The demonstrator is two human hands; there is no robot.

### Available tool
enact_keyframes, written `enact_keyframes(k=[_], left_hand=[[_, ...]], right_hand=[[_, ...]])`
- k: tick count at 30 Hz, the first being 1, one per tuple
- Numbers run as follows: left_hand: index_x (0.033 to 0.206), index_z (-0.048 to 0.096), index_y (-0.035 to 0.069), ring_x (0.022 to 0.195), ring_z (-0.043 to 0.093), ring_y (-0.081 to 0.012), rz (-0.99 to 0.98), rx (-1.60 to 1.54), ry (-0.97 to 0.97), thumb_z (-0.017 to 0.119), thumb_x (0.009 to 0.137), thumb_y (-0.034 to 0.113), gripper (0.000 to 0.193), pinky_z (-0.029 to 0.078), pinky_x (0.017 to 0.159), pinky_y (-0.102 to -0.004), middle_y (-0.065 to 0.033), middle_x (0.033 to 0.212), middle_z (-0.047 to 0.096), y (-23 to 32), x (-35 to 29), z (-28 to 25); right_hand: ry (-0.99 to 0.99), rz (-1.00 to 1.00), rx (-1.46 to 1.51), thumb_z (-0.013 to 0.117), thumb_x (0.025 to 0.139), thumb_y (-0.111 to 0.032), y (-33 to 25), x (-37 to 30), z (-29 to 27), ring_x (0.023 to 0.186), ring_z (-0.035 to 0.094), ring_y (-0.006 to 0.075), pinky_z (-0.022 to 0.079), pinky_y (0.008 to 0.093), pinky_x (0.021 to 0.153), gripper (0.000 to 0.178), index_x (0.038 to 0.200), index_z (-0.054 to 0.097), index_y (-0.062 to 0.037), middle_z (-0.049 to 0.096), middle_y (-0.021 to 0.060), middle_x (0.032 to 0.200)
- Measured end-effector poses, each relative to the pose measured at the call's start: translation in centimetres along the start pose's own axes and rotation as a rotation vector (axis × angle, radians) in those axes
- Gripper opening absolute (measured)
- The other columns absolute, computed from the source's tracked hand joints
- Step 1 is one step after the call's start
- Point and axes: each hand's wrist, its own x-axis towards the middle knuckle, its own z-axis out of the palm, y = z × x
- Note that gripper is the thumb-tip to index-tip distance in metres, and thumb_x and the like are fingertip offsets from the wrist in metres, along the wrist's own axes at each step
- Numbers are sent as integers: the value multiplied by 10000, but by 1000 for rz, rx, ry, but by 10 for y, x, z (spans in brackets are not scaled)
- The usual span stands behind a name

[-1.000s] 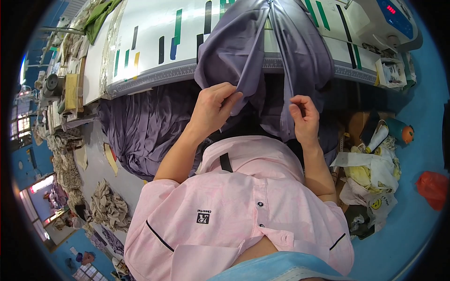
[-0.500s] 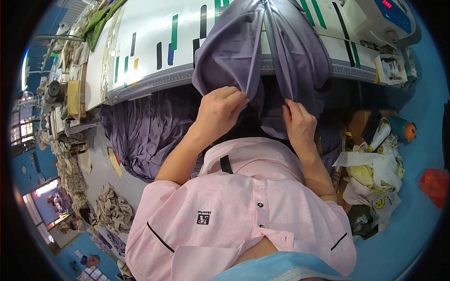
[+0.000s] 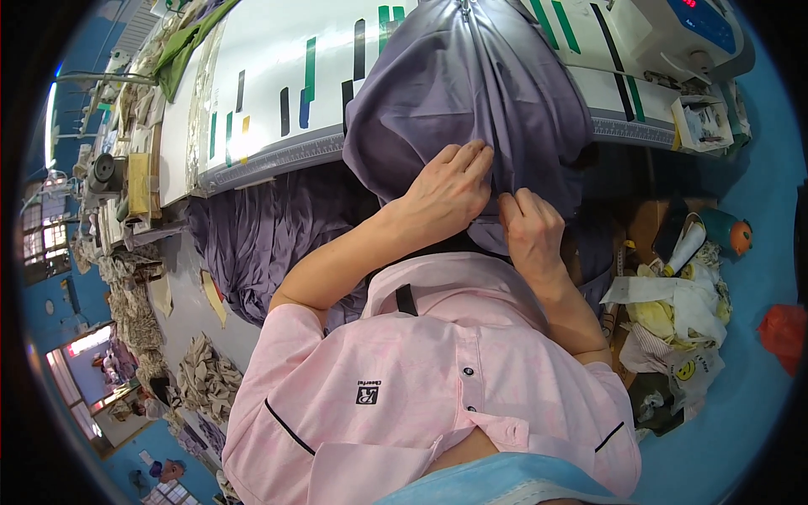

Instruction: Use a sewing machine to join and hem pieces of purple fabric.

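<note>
Purple-grey fabric (image 3: 421,101) drapes from the sewing table's far part over its front edge toward me. Two of its edges lie close together in a long seam line down the middle, leading up to a small metal machine part (image 3: 465,10) at the top. My left hand (image 3: 454,185) is closed on the fabric beside this line, knuckles up and fingertips partly hidden. A little lower and to the right, my right hand (image 3: 532,223) pinches the fabric edge with bent fingers.
The white table (image 3: 261,59) carries coloured tape strips and a ruler along its front edge (image 3: 252,168). A bundle of purple fabric (image 3: 261,244) hangs at left below it. At right are a machine housing with a display (image 3: 673,34), a small box (image 3: 703,122) and scrap cloths (image 3: 673,311).
The two fabric edges, held apart before, have come together. My left hand has moved right and slightly up; my right hand has shifted slightly left and down.
</note>
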Motion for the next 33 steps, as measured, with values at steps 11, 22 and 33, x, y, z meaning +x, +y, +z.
enact_keyframes(k=[11,22,33], left_hand=[[713,713,57,1327,404,-413,36,-148,-64,731,649,158,121,338,1068,-513,-172,1257,554,-21,8,-4],[651,701,71,1368,337,-455,68,-308,-106,739,649,161,98,278,1102,-598,-157,1217,549,-41,13,-18],[653,680,75,1378,327,-452,72,-372,-120,740,670,158,104,286,1094,-619,-152,1211,548,-52,11,-18]], right_hand=[[-3,-148,62,643,747,-62,10,9,2,1092,571,267,490,386,879,150,862,668,31,638,119,1113],[-77,-166,131,623,753,-76,16,14,6,1115,567,282,480,410,894,171,873,666,38,640,139,1130],[-111,-163,159,606,768,-90,17,16,10,1111,566,285,478,410,884,164,866,655,32,637,142,1138]])
